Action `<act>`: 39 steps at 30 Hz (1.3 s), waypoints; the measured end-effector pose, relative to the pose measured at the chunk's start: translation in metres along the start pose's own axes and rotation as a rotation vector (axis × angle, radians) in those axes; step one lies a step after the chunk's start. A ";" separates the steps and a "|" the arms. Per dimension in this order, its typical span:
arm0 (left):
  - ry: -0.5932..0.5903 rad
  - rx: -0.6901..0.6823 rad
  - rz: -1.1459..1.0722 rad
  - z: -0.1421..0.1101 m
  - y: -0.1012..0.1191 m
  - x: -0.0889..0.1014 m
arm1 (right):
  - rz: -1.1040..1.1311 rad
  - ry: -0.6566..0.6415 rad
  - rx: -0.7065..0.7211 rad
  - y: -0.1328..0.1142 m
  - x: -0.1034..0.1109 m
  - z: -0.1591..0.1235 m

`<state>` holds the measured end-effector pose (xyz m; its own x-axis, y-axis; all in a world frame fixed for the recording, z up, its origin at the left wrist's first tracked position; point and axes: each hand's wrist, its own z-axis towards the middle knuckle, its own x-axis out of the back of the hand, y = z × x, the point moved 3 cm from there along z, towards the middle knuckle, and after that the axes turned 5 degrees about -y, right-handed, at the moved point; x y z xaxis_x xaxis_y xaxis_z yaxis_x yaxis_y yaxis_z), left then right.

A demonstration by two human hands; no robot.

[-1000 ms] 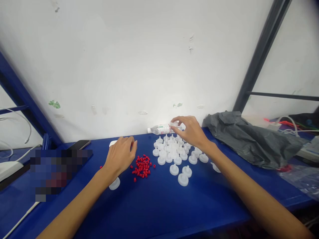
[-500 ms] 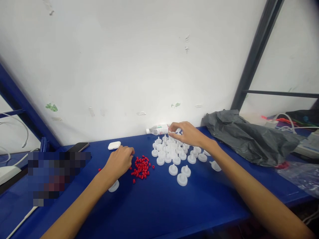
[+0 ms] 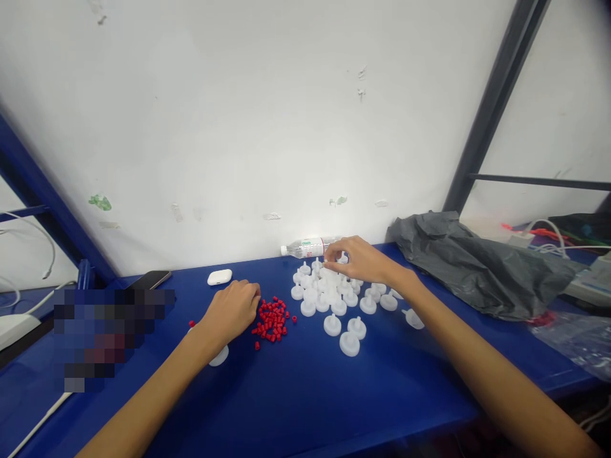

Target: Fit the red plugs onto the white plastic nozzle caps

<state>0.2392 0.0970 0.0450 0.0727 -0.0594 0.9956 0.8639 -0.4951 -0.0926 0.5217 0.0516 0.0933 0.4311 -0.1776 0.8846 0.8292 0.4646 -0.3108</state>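
Observation:
My right hand (image 3: 356, 259) reaches over a cluster of white round nozzle caps (image 3: 333, 324), its thumb and index finger pinched together at the tip of one nozzle cap at the back. My left hand (image 3: 235, 306) is beside a pile of small red caps (image 3: 272, 321), fingers curled down and closed; what they hold, if anything, is hidden. Under my left wrist, a white disc-shaped piece (image 3: 219, 357) is partly covered, and a single red cap (image 3: 191, 323) shows just left of the forearm.
A clear bottle (image 3: 305, 247) lies along the wall behind the nozzle caps. A white earbud case (image 3: 219, 277) and a phone (image 3: 150, 280) are at the left. Grey plastic sheeting (image 3: 468, 261) covers the right side of the blue table (image 3: 296, 407), with clear plastic (image 3: 573, 343) beside it.
My right hand has lowered slightly toward the nozzle caps, and its thumb and index finger have come together. My left hand has shifted a little to the right, beside the red pile.

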 end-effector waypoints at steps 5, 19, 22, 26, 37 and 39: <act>0.008 0.009 -0.002 -0.001 0.003 0.003 | 0.018 -0.012 -0.002 0.000 -0.001 0.001; 0.022 0.040 0.000 -0.003 0.004 0.007 | -0.048 -0.012 -0.020 0.002 0.002 0.000; 0.023 0.040 0.004 -0.003 0.004 0.006 | -0.078 -0.032 -0.026 0.002 0.001 0.000; 0.022 0.034 0.018 -0.004 0.005 0.007 | -0.088 -0.043 -0.024 0.003 -0.001 -0.001; 0.053 0.318 0.097 -0.015 -0.031 0.038 | -0.177 0.110 0.009 -0.004 0.008 0.000; 0.052 0.375 0.067 -0.018 -0.049 0.041 | -0.209 0.157 0.028 -0.005 0.008 0.001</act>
<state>0.1906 0.1033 0.0898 0.1179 -0.1296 0.9845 0.9812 -0.1373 -0.1356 0.5209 0.0486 0.1020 0.3031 -0.4034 0.8634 0.8970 0.4268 -0.1155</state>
